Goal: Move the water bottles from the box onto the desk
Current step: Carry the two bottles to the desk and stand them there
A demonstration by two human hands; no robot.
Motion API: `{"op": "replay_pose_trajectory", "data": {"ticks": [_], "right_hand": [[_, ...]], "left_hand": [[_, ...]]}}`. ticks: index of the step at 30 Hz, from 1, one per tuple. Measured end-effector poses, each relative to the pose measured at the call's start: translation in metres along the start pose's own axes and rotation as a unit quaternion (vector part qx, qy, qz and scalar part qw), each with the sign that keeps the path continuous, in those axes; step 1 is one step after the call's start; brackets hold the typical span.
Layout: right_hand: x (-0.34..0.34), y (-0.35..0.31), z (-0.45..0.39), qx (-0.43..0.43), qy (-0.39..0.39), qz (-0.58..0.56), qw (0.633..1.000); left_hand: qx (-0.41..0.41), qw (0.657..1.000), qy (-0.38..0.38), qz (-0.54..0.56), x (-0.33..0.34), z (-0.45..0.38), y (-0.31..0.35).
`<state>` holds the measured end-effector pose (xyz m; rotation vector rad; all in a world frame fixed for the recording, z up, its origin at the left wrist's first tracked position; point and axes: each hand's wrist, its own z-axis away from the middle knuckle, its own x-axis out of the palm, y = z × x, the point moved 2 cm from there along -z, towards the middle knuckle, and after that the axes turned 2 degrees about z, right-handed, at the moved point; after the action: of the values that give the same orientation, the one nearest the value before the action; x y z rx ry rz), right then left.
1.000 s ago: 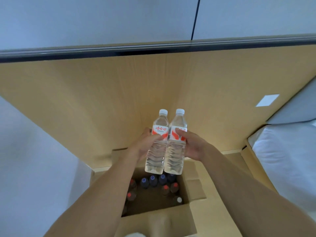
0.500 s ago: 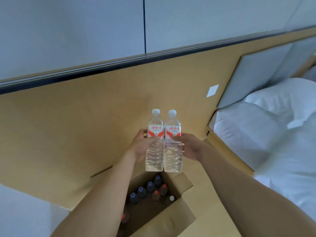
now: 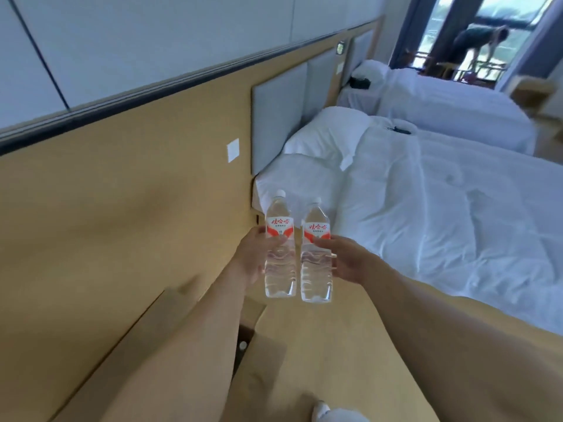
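Observation:
I hold two clear water bottles with red-and-white labels and white caps, both upright in mid-air. My left hand [image 3: 254, 257] grips the left bottle [image 3: 279, 248] around its middle. My right hand [image 3: 344, 260] grips the right bottle [image 3: 316, 254] the same way. A small gap separates the two bottles. The cardboard box [image 3: 259, 354] lies low at the bottom centre, mostly hidden by my left forearm, with one white bottle cap [image 3: 242, 345] showing inside. No desk is in view.
A tan wood wall panel [image 3: 122, 223] fills the left. A bed with white sheets and pillows [image 3: 426, 208] lies to the right, a second bed [image 3: 441, 99] behind it. A person bends over near the window at the top right [image 3: 478, 41]. Tan floor runs between box and bed.
My view has swung right, bringing the beds and window into sight. The box has dropped to the bottom edge. The bottles have moved slightly apart and stay in my hands.

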<state>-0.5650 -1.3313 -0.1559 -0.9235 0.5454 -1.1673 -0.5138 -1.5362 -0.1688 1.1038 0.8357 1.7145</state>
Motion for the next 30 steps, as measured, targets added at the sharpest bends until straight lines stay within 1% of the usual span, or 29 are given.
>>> {"op": "replay_pose_trajectory", "data": {"ticks": [6, 8, 18, 25, 30], "right_hand": [[-0.085, 0.009, 0.057, -0.016, 0.098, -0.056, 0.993], [-0.11, 0.015, 0.077, -0.02, 0.124, -0.07, 0.99], [-0.242, 0.064, 0.169, -0.031, 0.211, -0.134, 0.968], [-0.334, 0.108, 0.238, -0.033, 0.238, -0.161, 0.957], [-0.394, 0.146, 0.289, -0.031, 0.279, -0.201, 0.939]], "left_hand": [[-0.001, 0.989, -0.076, -0.127, 0.093, -0.016, -0.01], [-0.001, 0.984, -0.095, -0.149, 0.123, -0.018, -0.019], [-0.024, 0.962, -0.188, -0.195, 0.277, -0.009, -0.081], [-0.067, 0.951, -0.236, -0.19, 0.378, 0.02, -0.138], [-0.082, 0.938, -0.278, -0.193, 0.453, 0.041, -0.179]]}}
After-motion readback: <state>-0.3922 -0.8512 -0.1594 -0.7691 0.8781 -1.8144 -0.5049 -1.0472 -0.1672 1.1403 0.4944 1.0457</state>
